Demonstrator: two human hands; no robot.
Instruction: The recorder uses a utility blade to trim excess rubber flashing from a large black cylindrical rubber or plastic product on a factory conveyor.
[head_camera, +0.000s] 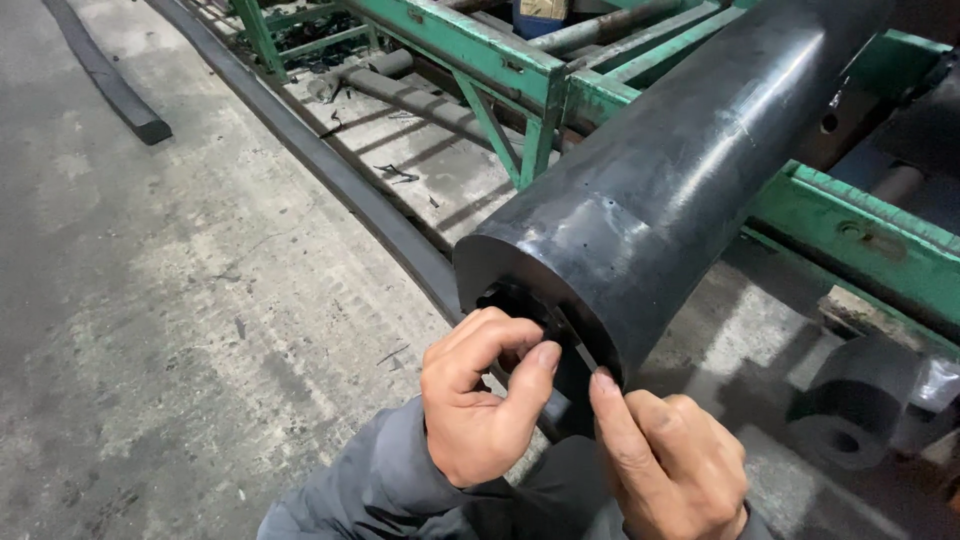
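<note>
Black rubber-coated thick roller on green steel frame: likely heavy, stiff, slick. Left hand pinching, right hand fingertip-pressing at roller's end rim; grip best there.

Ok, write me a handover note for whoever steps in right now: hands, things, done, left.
Left hand: fingers at the end face of the black roller, thumb by the rim.
Right hand: thumb pressed on the lower rim.
Roller lies on the green frame, end overhanging the floor.
Done: cannot tell.
Left: the work at the end opening is ongoing; whether either hand grips anything there is hidden.
</note>
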